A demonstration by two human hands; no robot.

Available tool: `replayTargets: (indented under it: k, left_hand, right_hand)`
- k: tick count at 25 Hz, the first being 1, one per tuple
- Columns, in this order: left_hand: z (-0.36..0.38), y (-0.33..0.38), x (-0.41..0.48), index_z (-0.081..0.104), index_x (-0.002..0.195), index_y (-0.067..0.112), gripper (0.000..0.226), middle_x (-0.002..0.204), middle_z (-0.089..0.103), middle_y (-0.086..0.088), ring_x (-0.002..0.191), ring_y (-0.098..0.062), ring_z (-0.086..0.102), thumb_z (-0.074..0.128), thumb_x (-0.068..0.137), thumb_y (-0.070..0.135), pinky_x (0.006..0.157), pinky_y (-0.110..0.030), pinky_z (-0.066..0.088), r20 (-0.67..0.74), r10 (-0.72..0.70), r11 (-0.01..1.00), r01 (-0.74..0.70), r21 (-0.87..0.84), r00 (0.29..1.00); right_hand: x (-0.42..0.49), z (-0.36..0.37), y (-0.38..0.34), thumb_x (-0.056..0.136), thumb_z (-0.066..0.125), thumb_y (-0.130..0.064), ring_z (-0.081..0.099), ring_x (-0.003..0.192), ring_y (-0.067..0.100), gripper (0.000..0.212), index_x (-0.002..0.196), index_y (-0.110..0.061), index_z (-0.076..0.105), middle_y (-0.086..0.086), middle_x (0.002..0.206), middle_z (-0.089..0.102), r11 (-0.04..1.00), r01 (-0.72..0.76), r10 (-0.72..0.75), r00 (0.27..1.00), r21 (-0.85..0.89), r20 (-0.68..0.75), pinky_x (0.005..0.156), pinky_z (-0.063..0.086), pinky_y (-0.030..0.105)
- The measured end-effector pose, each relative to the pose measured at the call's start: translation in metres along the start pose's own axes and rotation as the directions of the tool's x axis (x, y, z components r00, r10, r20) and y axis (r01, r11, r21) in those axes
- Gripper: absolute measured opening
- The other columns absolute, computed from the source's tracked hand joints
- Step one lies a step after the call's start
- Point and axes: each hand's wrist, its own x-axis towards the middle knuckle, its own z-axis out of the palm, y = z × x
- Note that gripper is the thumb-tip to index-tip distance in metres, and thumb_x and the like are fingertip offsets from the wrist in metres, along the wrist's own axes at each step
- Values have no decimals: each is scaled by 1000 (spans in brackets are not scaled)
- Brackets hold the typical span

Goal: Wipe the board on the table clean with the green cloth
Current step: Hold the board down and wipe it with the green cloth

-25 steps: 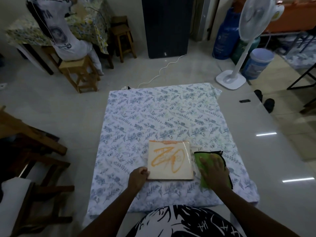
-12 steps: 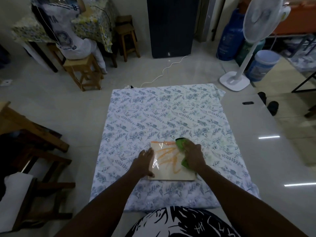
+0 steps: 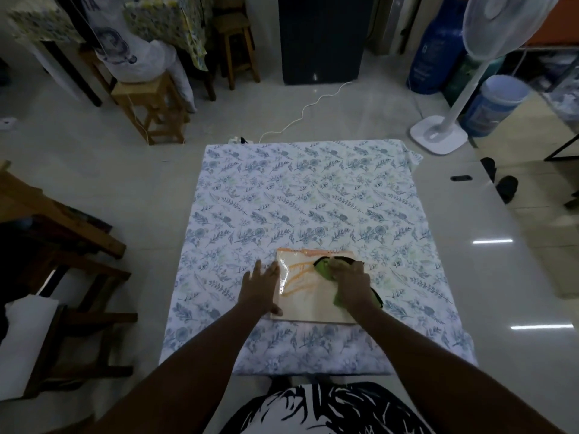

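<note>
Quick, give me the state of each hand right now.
Left hand: open, flat, pressing on the left edge of the board.
Right hand: closed on the green cloth, pressed to the board.

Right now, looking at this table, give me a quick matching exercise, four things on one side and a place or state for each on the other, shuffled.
Things:
1. green cloth
2. left hand
3. orange marks
4. fan base

Places or states:
A. on the floor beyond the table's far right corner
B. flat on the board's left edge
C. bunched under the right hand
D. smeared across the board's upper left

Pairs: 1-C, 2-B, 3-D, 4-A
</note>
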Motion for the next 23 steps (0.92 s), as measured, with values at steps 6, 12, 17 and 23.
replayTargets:
  k: [6,12,17,23]
  left_hand:
    - [0,1,1,0,158,14,124,168,-5,1,154,-38,-6,77,71,57,123,-56,13,7,-11,999,11,31,1000]
    - [-3,1,0,2,158,13,123,168,-3,-1,154,-39,-3,78,71,55,123,-57,12,0,-6,1000,6,28,1000]
    - [0,0,2,0,158,14,124,168,-5,0,154,-40,-5,77,71,56,123,-57,12,6,-4,999,4,34,1000]
    - [0,-1,1,3,158,14,122,168,-3,0,154,-40,-4,77,71,56,123,-57,13,-2,-2,1000,2,16,1000]
  right_hand:
    - [-60,43,7,91,63,-23,53,115,31,48,131,-47,51,-7,146,51,915,403,-403,915,-6,24,86,50,42]
    - [19,7,-17,77,72,-6,42,122,32,85,146,-42,36,1,153,36,977,-141,148,988,163,-33,95,48,39]
    - [-47,52,-16,91,62,-24,49,118,36,53,135,-47,45,4,143,44,945,311,-311,950,99,-9,94,48,45]
    - [33,17,-44,72,79,-4,42,122,35,86,144,-34,42,-2,151,39,990,-55,61,997,133,-39,100,43,47]
